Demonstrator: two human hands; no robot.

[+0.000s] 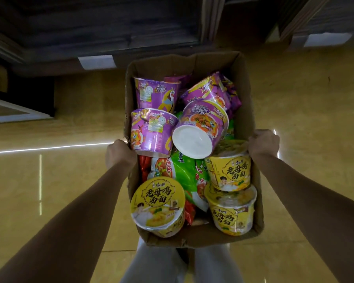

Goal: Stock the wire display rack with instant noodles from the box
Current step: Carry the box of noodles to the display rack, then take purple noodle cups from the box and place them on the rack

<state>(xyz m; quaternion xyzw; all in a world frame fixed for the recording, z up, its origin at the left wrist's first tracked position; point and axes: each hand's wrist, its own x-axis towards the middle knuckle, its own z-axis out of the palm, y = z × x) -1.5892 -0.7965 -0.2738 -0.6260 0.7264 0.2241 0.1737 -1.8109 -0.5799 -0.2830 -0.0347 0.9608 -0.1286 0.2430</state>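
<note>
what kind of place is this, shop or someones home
Probably a shop or its stockroom, though little shows. Both hands, left hand and right hand, grip a cardboard box crammed with instant noodle cups over glossy floor tiles.

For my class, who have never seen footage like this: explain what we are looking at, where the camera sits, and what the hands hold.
There is no machine here. One camera worn on a person's head looks down at their own arms. The left hand and right hand each grip a side wall of an open brown cardboard box, carried above a glossy tan tiled floor. Inside lie purple noodle cups, yellow noodle bowls and green noodle packets. No wire rack shows.
</note>
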